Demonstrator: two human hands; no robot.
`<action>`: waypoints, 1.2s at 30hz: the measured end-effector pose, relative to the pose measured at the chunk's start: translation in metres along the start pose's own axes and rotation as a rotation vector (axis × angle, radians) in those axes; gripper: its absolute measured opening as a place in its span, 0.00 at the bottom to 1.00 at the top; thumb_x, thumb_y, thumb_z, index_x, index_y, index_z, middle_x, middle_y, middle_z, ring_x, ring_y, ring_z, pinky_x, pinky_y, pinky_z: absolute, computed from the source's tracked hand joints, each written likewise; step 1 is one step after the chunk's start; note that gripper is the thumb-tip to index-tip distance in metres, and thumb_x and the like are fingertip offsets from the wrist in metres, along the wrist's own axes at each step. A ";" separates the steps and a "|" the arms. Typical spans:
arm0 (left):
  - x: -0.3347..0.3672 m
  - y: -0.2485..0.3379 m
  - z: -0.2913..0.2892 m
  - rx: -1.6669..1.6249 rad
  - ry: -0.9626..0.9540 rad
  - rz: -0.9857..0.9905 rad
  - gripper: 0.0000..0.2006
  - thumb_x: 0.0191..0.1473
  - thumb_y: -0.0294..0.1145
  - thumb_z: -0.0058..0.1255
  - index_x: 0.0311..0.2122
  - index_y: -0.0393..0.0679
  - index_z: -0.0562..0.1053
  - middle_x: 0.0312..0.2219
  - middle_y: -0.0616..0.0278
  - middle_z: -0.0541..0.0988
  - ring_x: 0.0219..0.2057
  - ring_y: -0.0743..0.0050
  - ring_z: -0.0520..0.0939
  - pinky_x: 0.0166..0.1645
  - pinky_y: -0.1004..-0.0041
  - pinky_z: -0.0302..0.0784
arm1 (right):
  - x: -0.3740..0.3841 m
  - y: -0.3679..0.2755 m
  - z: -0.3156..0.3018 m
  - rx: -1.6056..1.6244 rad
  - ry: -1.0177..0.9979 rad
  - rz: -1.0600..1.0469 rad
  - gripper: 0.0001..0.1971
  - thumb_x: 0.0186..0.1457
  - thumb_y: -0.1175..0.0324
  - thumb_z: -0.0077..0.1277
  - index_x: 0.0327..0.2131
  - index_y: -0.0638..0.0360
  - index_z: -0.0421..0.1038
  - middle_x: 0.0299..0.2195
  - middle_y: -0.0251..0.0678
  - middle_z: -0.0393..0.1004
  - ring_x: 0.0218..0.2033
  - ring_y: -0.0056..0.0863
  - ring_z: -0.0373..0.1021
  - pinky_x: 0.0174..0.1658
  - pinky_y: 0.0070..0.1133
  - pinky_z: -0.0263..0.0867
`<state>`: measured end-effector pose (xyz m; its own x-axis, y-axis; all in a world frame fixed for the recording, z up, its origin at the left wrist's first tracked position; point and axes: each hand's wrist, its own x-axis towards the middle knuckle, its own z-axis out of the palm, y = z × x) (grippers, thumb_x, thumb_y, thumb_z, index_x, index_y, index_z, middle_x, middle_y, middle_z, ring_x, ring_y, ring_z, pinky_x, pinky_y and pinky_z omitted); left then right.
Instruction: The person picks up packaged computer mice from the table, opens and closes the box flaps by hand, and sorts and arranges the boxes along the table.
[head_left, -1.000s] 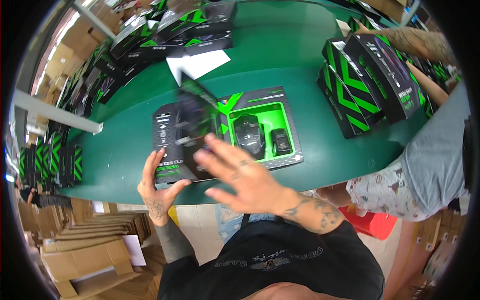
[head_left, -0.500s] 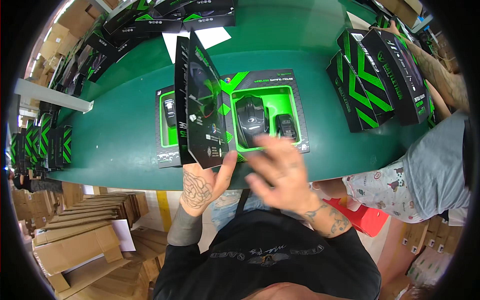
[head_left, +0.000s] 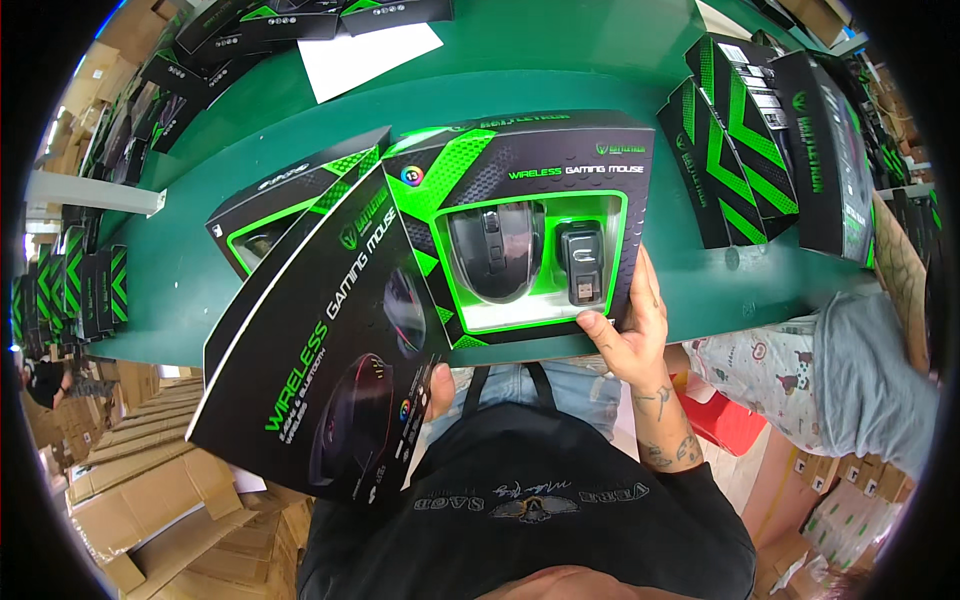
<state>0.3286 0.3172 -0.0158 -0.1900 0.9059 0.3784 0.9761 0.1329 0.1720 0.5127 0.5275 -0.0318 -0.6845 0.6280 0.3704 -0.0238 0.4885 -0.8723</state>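
A black-and-green computer mouse box [head_left: 610, 160] is raised and tilted in front of me. Its clear window shows a black computer mouse [head_left: 495, 250] and a small black piece with a USB plug [head_left: 584, 262] beside it. My right hand [head_left: 637, 325] grips the lower right corner, thumb on the front. The open cover flap [head_left: 340, 350] swings out to the left, printed with mouse pictures. My left hand [head_left: 439, 390] is mostly hidden behind this flap; its thumb shows at the flap's edge, closed on the box. Behind the flap sits a second windowed mouse box [head_left: 300, 190], partly covered.
More mouse boxes stand at right [head_left: 735, 150], at far left [head_left: 90, 290] and in a pile at the back left [head_left: 235, 30]. A white sheet [head_left: 370, 55] lies on the green table [head_left: 500, 70]. Flattened cartons [head_left: 150, 480] lean below left. A co-worker [head_left: 850, 370] is at right.
The right-hand box has left the table and tilted up toward me. My right hand has closed on its corner. The cover flap has swung down and left, hiding most of my left hand.
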 end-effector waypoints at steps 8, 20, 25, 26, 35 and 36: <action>0.064 0.021 0.002 -0.153 0.334 -0.001 0.30 0.36 0.23 0.53 0.49 0.20 0.65 0.15 0.68 0.66 0.14 0.75 0.68 0.22 0.72 0.67 | 0.010 0.015 0.003 0.044 0.054 0.226 0.36 0.48 0.72 0.54 0.59 0.72 0.50 0.58 0.52 0.57 0.59 0.37 0.56 0.60 0.28 0.49; 0.101 0.027 -0.024 -0.026 0.053 -0.024 0.38 0.37 0.37 0.57 0.54 0.26 0.63 0.14 0.70 0.67 0.18 0.78 0.71 0.24 0.77 0.68 | 0.002 0.047 -0.005 0.177 0.150 0.299 0.30 0.51 0.74 0.49 0.58 0.71 0.53 0.57 0.45 0.59 0.55 0.30 0.60 0.58 0.24 0.53; 0.083 0.015 -0.038 -0.178 0.430 -0.065 0.42 0.40 0.54 0.60 0.55 0.33 0.61 0.29 0.59 0.71 0.30 0.68 0.74 0.33 0.74 0.70 | 0.017 0.005 0.002 0.134 0.132 0.294 0.31 0.52 0.78 0.45 0.60 0.66 0.49 0.60 0.43 0.55 0.58 0.30 0.56 0.60 0.25 0.50; 0.079 0.010 -0.035 -0.179 0.674 -0.039 0.45 0.38 0.49 0.65 0.57 0.33 0.57 0.37 0.53 0.71 0.37 0.62 0.75 0.38 0.71 0.70 | 0.016 0.004 0.001 0.117 0.132 0.269 0.31 0.53 0.79 0.45 0.60 0.66 0.49 0.60 0.43 0.54 0.59 0.30 0.55 0.60 0.25 0.50; 0.028 -0.051 -0.062 0.193 0.306 -0.554 0.37 0.42 0.26 0.58 0.59 0.34 0.56 0.58 0.44 0.57 0.60 0.53 0.58 0.61 0.63 0.54 | 0.027 -0.018 -0.001 0.561 0.380 0.189 0.44 0.56 0.39 0.38 0.64 0.53 0.29 0.63 0.52 0.43 0.58 0.43 0.54 0.59 0.33 0.53; 0.023 -0.060 -0.062 0.188 0.310 -0.532 0.37 0.42 0.26 0.58 0.59 0.34 0.56 0.58 0.44 0.57 0.60 0.53 0.58 0.61 0.63 0.54 | 0.022 -0.013 -0.006 0.332 0.259 0.031 0.45 0.52 0.47 0.50 0.64 0.56 0.35 0.62 0.53 0.43 0.60 0.44 0.52 0.59 0.33 0.52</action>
<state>0.2586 0.3055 0.0387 -0.6477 0.5418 0.5356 0.7362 0.6261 0.2569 0.5024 0.5391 -0.0104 -0.4839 0.7913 0.3737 -0.2689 0.2719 -0.9240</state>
